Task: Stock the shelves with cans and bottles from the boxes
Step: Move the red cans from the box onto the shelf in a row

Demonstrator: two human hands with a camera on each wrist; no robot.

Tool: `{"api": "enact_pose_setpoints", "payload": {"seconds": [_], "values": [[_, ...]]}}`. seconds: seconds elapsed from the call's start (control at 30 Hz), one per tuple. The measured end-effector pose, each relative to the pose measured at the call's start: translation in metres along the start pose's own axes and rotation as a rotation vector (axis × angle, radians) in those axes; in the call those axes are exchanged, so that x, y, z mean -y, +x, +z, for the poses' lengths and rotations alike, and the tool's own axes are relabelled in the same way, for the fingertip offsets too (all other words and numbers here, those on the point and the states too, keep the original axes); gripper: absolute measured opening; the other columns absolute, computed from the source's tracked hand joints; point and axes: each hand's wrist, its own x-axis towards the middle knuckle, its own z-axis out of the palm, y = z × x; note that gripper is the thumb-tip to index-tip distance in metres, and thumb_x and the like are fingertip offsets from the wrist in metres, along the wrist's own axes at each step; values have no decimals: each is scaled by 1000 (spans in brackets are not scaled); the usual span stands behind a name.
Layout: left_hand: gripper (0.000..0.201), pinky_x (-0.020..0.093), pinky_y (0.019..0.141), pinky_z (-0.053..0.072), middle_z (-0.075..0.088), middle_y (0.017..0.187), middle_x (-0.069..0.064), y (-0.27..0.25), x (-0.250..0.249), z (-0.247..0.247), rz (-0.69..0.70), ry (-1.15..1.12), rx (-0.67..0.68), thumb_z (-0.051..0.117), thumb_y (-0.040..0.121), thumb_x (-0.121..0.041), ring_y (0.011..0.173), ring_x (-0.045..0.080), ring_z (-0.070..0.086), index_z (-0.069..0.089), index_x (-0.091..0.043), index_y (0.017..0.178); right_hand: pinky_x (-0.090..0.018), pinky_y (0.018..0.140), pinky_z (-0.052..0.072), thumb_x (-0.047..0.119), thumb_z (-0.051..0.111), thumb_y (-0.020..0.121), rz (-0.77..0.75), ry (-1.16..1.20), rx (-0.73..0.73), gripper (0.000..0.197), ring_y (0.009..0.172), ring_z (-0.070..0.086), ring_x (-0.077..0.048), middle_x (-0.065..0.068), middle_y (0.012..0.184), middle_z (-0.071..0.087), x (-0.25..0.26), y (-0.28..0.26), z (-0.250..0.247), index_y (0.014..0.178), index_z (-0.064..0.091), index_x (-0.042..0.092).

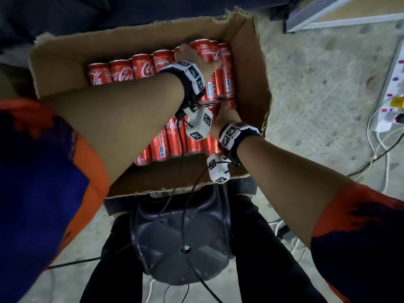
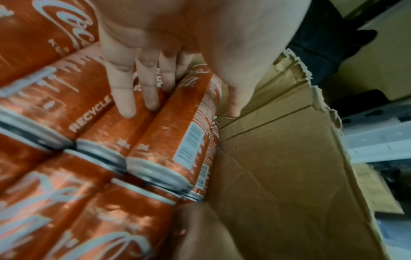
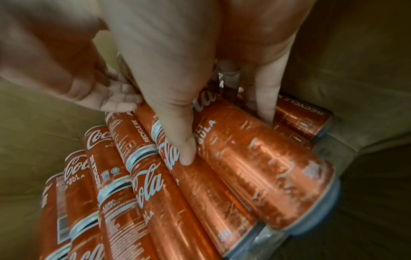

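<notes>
Both hands reach into a cardboard box [image 1: 140,38]: the left hand [image 1: 197,60] and right hand [image 1: 227,114] apparently each grasping cans [image 1: 142,67] with curled fingers [image 2: 124,98].

Slim aluminium cans [image 1: 143,67]: red, white script lettering, silver rims. Open corrugated cardboard box [image 1: 65,51]: plain brown. Wristbands [image 1: 192,76]: white, black square-code markers. Sleeves [image 1: 360,226]: orange, dark blue.
</notes>
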Motion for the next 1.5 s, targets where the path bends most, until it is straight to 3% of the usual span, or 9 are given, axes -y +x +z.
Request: {"api": "enact_pose_setpoints", "payload": {"seconds": [0.3, 0.43, 0.57, 0.8, 0.93, 1.1, 1.2, 1.33, 1.5], "values": [[88, 43, 105, 43, 52, 140, 16, 14, -4, -9, -8, 73, 30, 71, 85, -55, 130, 35, 52, 39, 0, 145, -38, 105, 47, 19, 90, 71, -18, 136, 69, 71, 119, 60, -22, 1, 126, 64, -13, -11, -11, 130, 50, 22], [47, 33, 85, 51, 52, 92, 0, 8, 4, -20, -33, -72, 94, 69, 87, -48, 84, 19, 57, 49, -11, 108, -35, 101, 46, 21, 87, 73, -26, 128, 86, 60, 106, 60, -18, 10, 103, 61, -21, -14, -15, 124, 56, 26], [106, 44, 98, 51, 60, 128, 8, -4, 29, -24, -7, -94, 142, 71, 60, -63, 110, 28, 61, 35, -15, 147, -30, 89, 47, 23, 85, 71, -41, 129, 70, 58, 96, 62, -15, 13, 94, 62, -29, -20, -21, 122, 58, 27], [96, 42, 100, 49, 45, 152, 7, -47, 84, -51, 33, -104, 208, 76, 82, -45, 128, 27, 53, 21, -25, 157, -28, 88, 44, 31, 80, 76, -101, 177, 23, 62, 99, 62, -14, 14, 105, 65, -28, -43, -31, 132, 55, 36], [83, 25, 67, 49, 61, 121, -6, -93, 117, -66, 94, -119, 274, 74, 87, -38, 89, 8, 63, 25, -31, 153, -29, 90, 42, 33, 76, 77, -109, 222, -32, 63, 96, 59, -15, 15, 100, 65, -26, -69, -31, 134, 52, 42], [84, 34, 93, 48, 58, 124, -6, -156, 154, -74, 93, -206, 366, 79, 84, -27, 107, 16, 59, 29, -36, 151, -30, 99, 47, 53, 81, 69, -140, 189, -39, 75, 111, 63, -16, 10, 120, 69, -25, -105, -25, 137, 54, 37], [71, 26, 88, 49, 66, 113, -9, -198, 171, -77, 108, -265, 358, 82, 77, -17, 101, 13, 66, 44, -41, 132, -28, 99, 49, 63, 82, 60, -175, 97, 8, 84, 109, 63, -12, 12, 120, 69, -26, -132, -26, 135, 57, 35], [66, -2, 68, 38, 61, 93, -22, -250, 182, -92, 60, -326, 332, 86, 71, -10, 82, -14, 55, 47, -37, 117, -29, 93, 54, 39, 87, 61, -217, 52, 41, 64, 97, 66, -9, 14, 106, 70, -28, -177, -31, 119, 61, 33], [57, 25, 83, 54, 74, 91, -7, -304, 185, -118, 31, -449, 326, 83, 57, -13, 85, 6, 70, 64, -26, 110, -28, 81, 57, 39, 85, 54, -336, 76, 38, 52, 86, 69, -6, 13, 92, 72, -23, -243, -40, 100, 62, 32]]}}
